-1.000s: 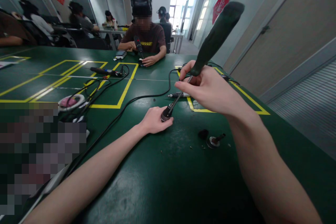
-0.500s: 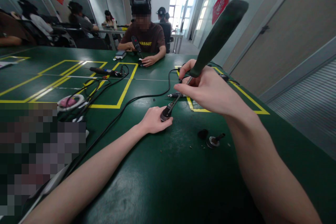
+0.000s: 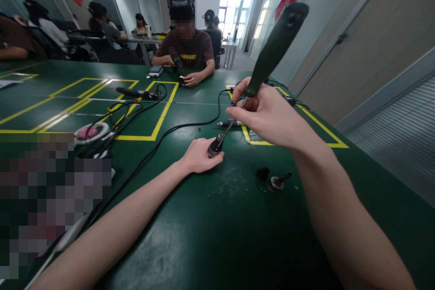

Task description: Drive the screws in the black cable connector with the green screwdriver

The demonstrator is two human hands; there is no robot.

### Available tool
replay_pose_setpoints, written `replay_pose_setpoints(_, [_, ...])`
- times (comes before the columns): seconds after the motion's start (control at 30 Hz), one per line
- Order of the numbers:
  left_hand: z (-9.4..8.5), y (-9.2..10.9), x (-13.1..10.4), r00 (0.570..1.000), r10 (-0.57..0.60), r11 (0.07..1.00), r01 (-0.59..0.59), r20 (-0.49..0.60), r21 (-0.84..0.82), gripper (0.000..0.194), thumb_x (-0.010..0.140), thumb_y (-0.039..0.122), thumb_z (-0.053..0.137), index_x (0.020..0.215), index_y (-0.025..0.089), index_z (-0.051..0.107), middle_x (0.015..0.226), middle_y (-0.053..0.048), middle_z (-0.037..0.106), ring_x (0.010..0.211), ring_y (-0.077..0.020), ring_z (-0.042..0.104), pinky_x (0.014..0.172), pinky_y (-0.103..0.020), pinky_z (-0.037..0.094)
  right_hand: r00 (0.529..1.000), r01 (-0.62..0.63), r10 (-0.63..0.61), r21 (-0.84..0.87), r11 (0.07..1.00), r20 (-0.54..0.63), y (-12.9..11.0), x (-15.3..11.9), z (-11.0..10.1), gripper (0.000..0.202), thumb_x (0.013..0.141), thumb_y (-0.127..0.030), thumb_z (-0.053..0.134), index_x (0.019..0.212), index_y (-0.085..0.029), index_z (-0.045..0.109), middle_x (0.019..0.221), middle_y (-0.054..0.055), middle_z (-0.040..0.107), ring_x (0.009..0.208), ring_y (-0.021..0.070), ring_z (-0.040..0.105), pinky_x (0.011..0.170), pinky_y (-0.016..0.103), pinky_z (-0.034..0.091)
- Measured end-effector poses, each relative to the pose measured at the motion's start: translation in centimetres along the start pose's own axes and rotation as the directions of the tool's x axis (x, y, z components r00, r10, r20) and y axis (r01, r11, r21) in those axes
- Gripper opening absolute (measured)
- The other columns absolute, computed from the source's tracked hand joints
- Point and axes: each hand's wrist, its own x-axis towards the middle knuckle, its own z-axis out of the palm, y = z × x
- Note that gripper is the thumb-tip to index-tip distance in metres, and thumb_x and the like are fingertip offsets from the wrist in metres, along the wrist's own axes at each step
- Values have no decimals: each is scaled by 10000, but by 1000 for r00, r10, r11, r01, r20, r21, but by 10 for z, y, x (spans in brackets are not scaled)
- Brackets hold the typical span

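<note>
On the green table, my left hand (image 3: 198, 156) is closed round a small dark cylindrical part (image 3: 214, 148) with a silvery band near its base. My right hand (image 3: 272, 115) grips a screwdriver (image 3: 278, 47) low down, with thumb and fingers round its thin shaft. Its thick dark green handle slants up to the right above the hand. The shaft runs down to the top of the cylindrical part; whether the tip is inside or just against it I cannot tell. Right of my left hand lie a black cap-like piece (image 3: 262, 173) and a round metal-rimmed part with a stem (image 3: 276, 184).
Behind my hands lies a pen-shaped tool (image 3: 228, 123) with a metal tip. A black cable (image 3: 176, 128) crosses the table. To the left are a white ring (image 3: 102, 133) and a dark tool (image 3: 136, 93) with wires. Opposite sits a person (image 3: 185, 45) holding a power screwdriver.
The screwdriver handle has turned and its top end has shifted slightly left and down. My left hand and the cylindrical part have stayed in place.
</note>
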Motion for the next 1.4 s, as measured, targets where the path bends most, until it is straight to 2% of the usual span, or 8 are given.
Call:
replay_pose_setpoints(0.2, [0, -1, 0, 1000, -6, 1000, 6, -1, -24, 247, 854, 420, 586, 726, 231, 490, 648, 0, 576, 607, -181, 548, 643, -300, 366, 1000, 5, -5, 16, 1000, -20, 0, -1, 1, 346, 739, -5, 701, 907, -236, 505, 625, -85, 450, 543, 100, 449, 508, 276, 312])
replay_pose_setpoints(0.37, [1, -2, -1, 1000, 0, 1000, -1, -6, -23, 259, 858, 417, 590, 711, 232, 484, 641, 1, 575, 606, -182, 554, 635, -299, 358, 999, 3, -3, 0, 1000, -36, -1, 0, 1, 257, 858, -149, 759, 883, -231, 516, 594, -87, 434, 512, 91, 412, 485, 285, 272])
replay_pose_setpoints(0.43, [1, -2, -1, 1000, 2, 1000, -2, -10, -19, 262, 863, 412, 593, 707, 232, 486, 634, 3, 576, 602, -181, 556, 632, -298, 358, 1000, 16, -16, -4, 1000, -24, 0, 0, 0, 244, 876, -162, 759, 883, -230, 526, 576, -89, 428, 498, 86, 399, 471, 283, 251])
replay_pose_setpoints(0.63, [1, -2, 0, 1000, 6, 1000, -6, -14, -10, 267, 852, 422, 595, 704, 231, 481, 635, 2, 581, 596, -177, 547, 631, -297, 360, 999, 8, -8, 3, 1000, -33, 0, 0, 0, 301, 782, -26, 710, 893, -233, 522, 592, -91, 436, 507, 86, 410, 469, 271, 276])
replay_pose_setpoints(0.83, [1, -2, 0, 1000, -4, 1000, 4, -5, -23, 261, 856, 425, 589, 713, 230, 489, 637, 3, 577, 599, -176, 543, 634, -296, 366, 999, -26, 27, 40, 999, -26, 1, 1, 1, 338, 709, -29, 697, 907, -234, 515, 654, -75, 474, 564, 104, 453, 525, 281, 320])
replay_pose_setpoints(1.07, [1, -2, 0, 1000, -2, 1000, 2, -2, -17, 259, 857, 414, 591, 708, 232, 483, 628, 5, 575, 599, -179, 552, 630, -297, 364, 999, -27, 29, 54, 998, -34, 4, 1, 0, 308, 801, -127, 772, 917, -234, 507, 679, -69, 452, 588, 108, 454, 553, 286, 338])
replay_pose_setpoints(1.4, [-1, 0, 0, 1000, -10, 1000, 10, 8, -21, 262, 848, 438, 564, 716, 236, 462, 637, 0, 544, 602, -181, 522, 641, -300, 356, 999, -17, 19, 50, 999, -43, 2, 1, -2, 352, 765, -68, 757, 949, -240, 510, 656, -75, 452, 577, 116, 451, 532, 285, 320])
